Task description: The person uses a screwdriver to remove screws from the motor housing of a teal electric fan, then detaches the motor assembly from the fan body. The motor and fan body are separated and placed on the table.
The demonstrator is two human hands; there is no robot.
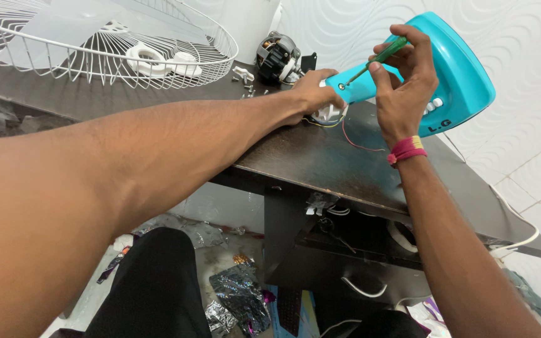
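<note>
item: turquoise fan base housing, plastic, rounded shell with white push buttons on its face. it is lying tilted on the dark wooden table, toward the 1 o'clock part of the view, its narrow neck pointing to 9 o'clock.

left hand: it is closing over the neck end of the housing and pressing it against the table top, fingers curling down around a white fitting. thin yellow and red wires are trailing out from under this hand toward 5 o'clock.

right hand: it is pinching a green-handled screwdriver between thumb and fingers, grip tight. the shaft is slanting down toward 8 o'clock, its tip meeting the neck of the housing just beside the left hand. a red and yellow thread band is circling this wrist.

other pieces on the table: a white wire fan guard is occupying the 10 to 11 o'clock area, with white plastic ring parts sitting inside it. a black and silver fan motor is standing at 12 o'clock, near the left hand but apart from it. small loose metal parts are lying between guard and motor.

below the table, at 6 o'clock: crumpled foil scraps and white cables are lying on the floor.
</note>
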